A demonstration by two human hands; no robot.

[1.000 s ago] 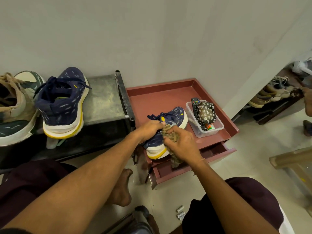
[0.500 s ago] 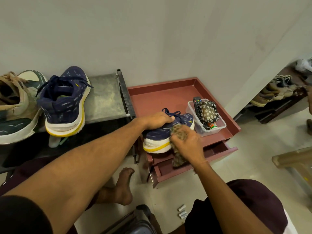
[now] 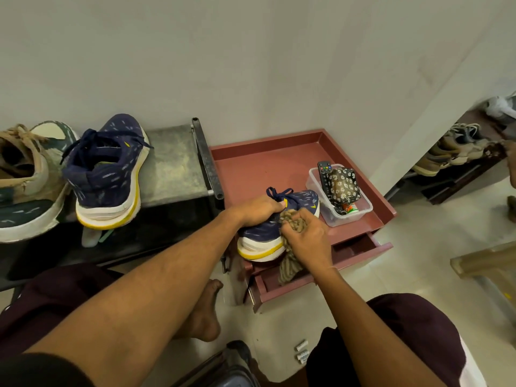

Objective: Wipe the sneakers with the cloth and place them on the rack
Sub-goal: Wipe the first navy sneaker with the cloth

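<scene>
Sneaker [image 3: 258,233] sits on red surface [image 3: 265,169], heel at front edge. Left grip [image 3: 258,209] clamps its collar; right grip [image 3: 307,241] clutches cloth [image 3: 289,268] against its side. Second sneaker [image 3: 109,174] on rack [image 3: 173,163].

Rack [image 3: 173,163] left, against wall; drawer unit [image 3: 265,169] just right of it. On rack: one sneaker [image 3: 109,174], another shoe [image 3: 25,177] to its left. On unit top: second sneaker [image 3: 259,238] at front edge, tub [image 3: 360,216] right of it, holding remote [image 3: 324,174] and pouch [image 3: 342,185].
</scene>
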